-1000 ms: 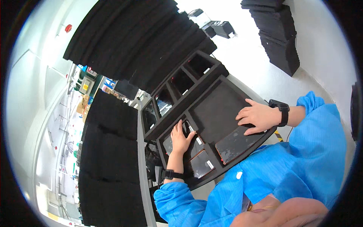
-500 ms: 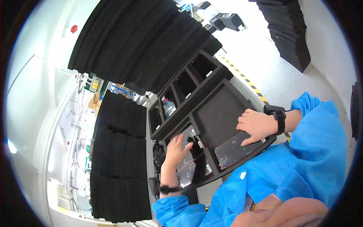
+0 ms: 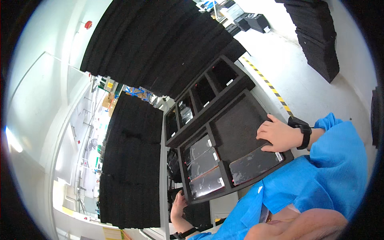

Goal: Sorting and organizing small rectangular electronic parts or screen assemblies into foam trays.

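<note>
A black foam tray [image 3: 230, 168] lies before me, tilted in the view. Its left compartment holds three dark, glossy flat panels [image 3: 203, 163] with small white labels at their ends. One more dark panel [image 3: 256, 165] sits at the near side of the larger right compartment, whose black floor shows beyond it. My left hand [image 3: 179, 206] is at the tray's near left corner, fingers together and closed against the edge; its grip is partly hidden. My right hand [image 3: 280, 134] rests over the tray's right rim, fingers apart, thumb near the labelled end of the single panel.
Behind the tray stands another black foam tray [image 3: 210, 105] with dark panels in its slots. Tall stacks of black foam [image 3: 160, 44] rise beyond and at the left [image 3: 132, 172]. Yellow-black floor tape [image 3: 268, 84] runs at the right, near another foam stack [image 3: 318, 40].
My left hand has moved from above the left compartment's panels down to the tray's near left corner, uncovering them. My right hand stays by the right rim. The whole view has shifted slightly.
</note>
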